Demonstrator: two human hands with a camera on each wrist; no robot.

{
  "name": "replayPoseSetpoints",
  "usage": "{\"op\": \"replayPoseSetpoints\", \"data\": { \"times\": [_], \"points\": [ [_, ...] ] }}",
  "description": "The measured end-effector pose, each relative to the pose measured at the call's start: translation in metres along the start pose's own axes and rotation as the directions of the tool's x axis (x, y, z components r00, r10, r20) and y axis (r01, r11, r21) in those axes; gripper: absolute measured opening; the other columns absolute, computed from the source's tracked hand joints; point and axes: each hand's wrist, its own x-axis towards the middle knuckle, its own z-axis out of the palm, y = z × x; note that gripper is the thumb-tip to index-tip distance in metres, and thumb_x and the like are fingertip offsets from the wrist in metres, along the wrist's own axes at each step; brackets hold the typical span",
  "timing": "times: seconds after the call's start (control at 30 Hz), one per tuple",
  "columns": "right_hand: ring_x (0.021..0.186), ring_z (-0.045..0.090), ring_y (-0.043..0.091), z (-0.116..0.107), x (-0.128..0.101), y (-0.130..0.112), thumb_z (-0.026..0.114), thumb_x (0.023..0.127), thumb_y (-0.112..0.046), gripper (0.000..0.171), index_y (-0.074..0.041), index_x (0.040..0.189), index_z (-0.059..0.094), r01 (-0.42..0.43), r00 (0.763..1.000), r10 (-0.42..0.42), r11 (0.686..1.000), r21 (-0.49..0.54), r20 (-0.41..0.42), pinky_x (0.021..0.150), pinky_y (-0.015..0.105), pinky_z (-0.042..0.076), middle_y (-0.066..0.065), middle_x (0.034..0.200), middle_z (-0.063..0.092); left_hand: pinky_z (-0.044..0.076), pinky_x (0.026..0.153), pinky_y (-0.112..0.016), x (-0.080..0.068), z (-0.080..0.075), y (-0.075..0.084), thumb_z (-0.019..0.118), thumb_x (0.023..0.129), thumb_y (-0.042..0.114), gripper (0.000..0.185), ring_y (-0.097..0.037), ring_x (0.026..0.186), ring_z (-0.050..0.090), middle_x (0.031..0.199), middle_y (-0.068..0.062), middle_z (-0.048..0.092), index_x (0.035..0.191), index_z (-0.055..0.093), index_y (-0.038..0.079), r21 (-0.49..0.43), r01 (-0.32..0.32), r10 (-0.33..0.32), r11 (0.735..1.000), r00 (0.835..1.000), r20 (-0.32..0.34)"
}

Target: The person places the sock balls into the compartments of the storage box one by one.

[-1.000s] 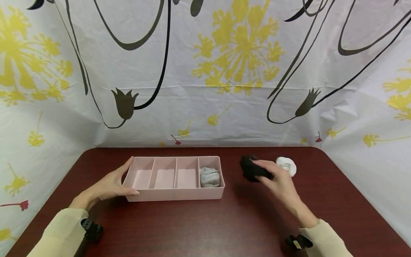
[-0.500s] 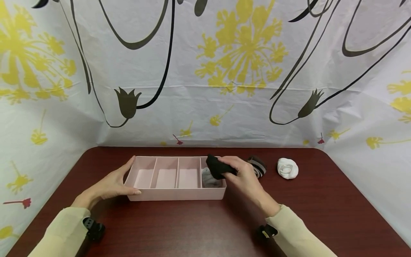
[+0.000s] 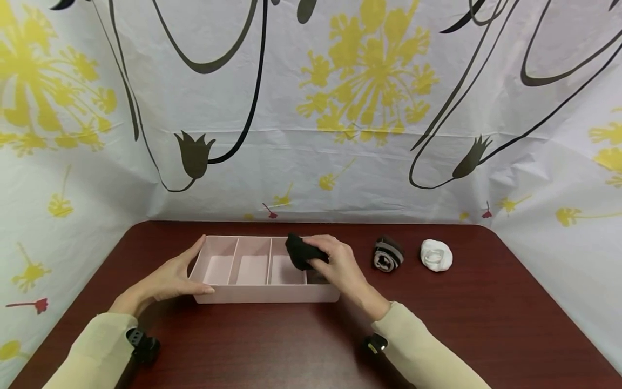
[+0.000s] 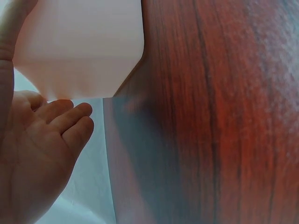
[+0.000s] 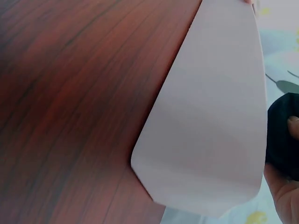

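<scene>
Booth-like spot: floral sheeting [image 3: 286, 108], table [image 3: 262, 346]

The box [image 3: 272, 294] lies left of two bundles [image 3: 387, 255] on the table [image 3: 272, 346].

Pale box [image 5: 210, 112], dark bundle [image 5: 278, 140], reddish table [image 5: 84, 98]

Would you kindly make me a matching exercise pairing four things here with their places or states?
1. black bundle
2. striped roll
3. white bundle
4. pink box

A. on the table, farthest right
B. touched by the left hand
C. held in the right hand
D. on the table, between box and white bundle

Pairs: 1-C, 2-D, 3-A, 4-B
</scene>
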Motion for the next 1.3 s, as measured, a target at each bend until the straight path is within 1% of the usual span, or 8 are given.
{"op": "replayPoseSetpoints", "data": {
  "times": [0.2, 0.33, 0.47, 0.67, 0.87, 0.97, 1.1, 1.3],
  "points": [
    [0.103, 0.061, 0.025, 0.010, 0.006, -0.002, 0.074, 0.075, 0.003, 0.034, -0.005, 0.108, 0.070, 0.013, 1.000, -0.012, 0.998, -0.059, 0.016, 0.087, 0.039, 0.048, 0.007, 0.109, 0.068, 0.028, 0.101, -0.062, 0.000, 0.000, 0.000, 0.082, 0.068, 0.038, 0.120, -0.042, 0.135, 0.024, 0.154, -0.025, 0.013, 0.152, 0.001, 0.008, -0.004, 0.008, -0.008, 1.000, 1.000, 0.002],
    [0.105, 0.061, 0.024, 0.015, 0.009, -0.004, 0.072, 0.077, 0.002, 0.034, -0.004, 0.110, 0.069, 0.009, 0.998, -0.003, 0.996, -0.086, 0.068, 0.087, 0.038, 0.049, 0.009, 0.111, 0.067, 0.028, 0.101, -0.062, 0.000, 0.000, 0.001, 0.082, 0.068, 0.038, 0.121, -0.042, 0.134, 0.025, 0.154, -0.025, 0.013, 0.152, 0.001, 0.008, -0.008, 0.016, -0.016, 1.000, 1.000, 0.003],
    [0.106, 0.061, 0.024, 0.021, 0.012, -0.005, 0.073, 0.077, 0.001, 0.034, -0.002, 0.111, 0.067, 0.043, 0.991, -0.023, 0.987, -0.152, 0.133, 0.086, 0.036, 0.050, 0.010, 0.112, 0.066, 0.028, 0.101, -0.062, 0.000, 0.000, 0.001, 0.082, 0.068, 0.038, 0.121, -0.042, 0.134, 0.025, 0.154, -0.025, 0.013, 0.152, 0.001, 0.008, -0.012, 0.022, -0.022, 1.000, 1.000, 0.006],
    [0.106, 0.060, 0.025, 0.028, 0.014, -0.010, 0.076, 0.074, 0.001, 0.037, -0.002, 0.110, 0.067, 0.136, 0.976, -0.085, 0.956, -0.258, 0.199, 0.090, 0.035, 0.048, 0.011, 0.111, 0.065, 0.027, 0.102, -0.062, 0.001, 0.000, 0.001, 0.082, 0.068, 0.038, 0.120, -0.043, 0.135, 0.023, 0.154, -0.025, 0.012, 0.152, 0.000, 0.008, -0.006, 0.014, -0.014, 1.000, 1.000, 0.007],
    [0.105, 0.060, 0.024, 0.033, 0.016, -0.014, 0.076, 0.074, -0.001, 0.038, -0.003, 0.110, 0.066, 0.188, 0.958, -0.098, 0.925, -0.331, 0.270, 0.088, 0.033, 0.049, 0.010, 0.111, 0.064, 0.027, 0.102, -0.062, 0.000, 0.001, 0.001, 0.081, 0.068, 0.038, 0.120, -0.043, 0.135, 0.023, 0.154, -0.025, 0.012, 0.152, 0.000, 0.009, -0.001, 0.012, -0.012, 1.000, 1.000, 0.004],
    [0.103, 0.061, 0.024, 0.036, 0.017, -0.016, 0.077, 0.073, -0.002, 0.036, -0.004, 0.108, 0.067, 0.216, 0.946, -0.102, 0.907, -0.362, 0.308, 0.087, 0.033, 0.050, 0.010, 0.109, 0.064, 0.027, 0.102, -0.062, 0.000, 0.001, 0.001, 0.081, 0.068, 0.039, 0.120, -0.042, 0.135, 0.024, 0.154, -0.025, 0.013, 0.152, 0.001, 0.009, 0.002, 0.012, -0.012, 1.000, 1.000, 0.001],
    [0.103, 0.061, 0.023, 0.039, 0.019, -0.018, 0.077, 0.073, -0.003, 0.033, -0.005, 0.105, 0.067, 0.227, 0.929, -0.075, 0.890, -0.396, 0.364, 0.086, 0.033, 0.050, 0.009, 0.108, 0.064, 0.028, 0.102, -0.061, 0.001, 0.001, 0.001, 0.082, 0.068, 0.039, 0.121, -0.042, 0.135, 0.025, 0.154, -0.025, 0.013, 0.152, 0.001, 0.008, 0.005, 0.010, -0.010, 1.000, 1.000, 0.000],
    [0.101, 0.061, 0.023, 0.041, 0.022, -0.020, 0.076, 0.074, -0.005, 0.031, -0.007, 0.104, 0.068, 0.227, 0.910, -0.035, 0.875, -0.427, 0.413, 0.082, 0.032, 0.051, 0.007, 0.106, 0.065, 0.028, 0.102, -0.062, 0.001, 0.001, 0.001, 0.082, 0.068, 0.038, 0.120, -0.043, 0.135, 0.024, 0.154, -0.025, 0.013, 0.152, 0.000, 0.008, 0.004, 0.008, -0.008, 1.000, 1.000, 0.002]
  ]
}}
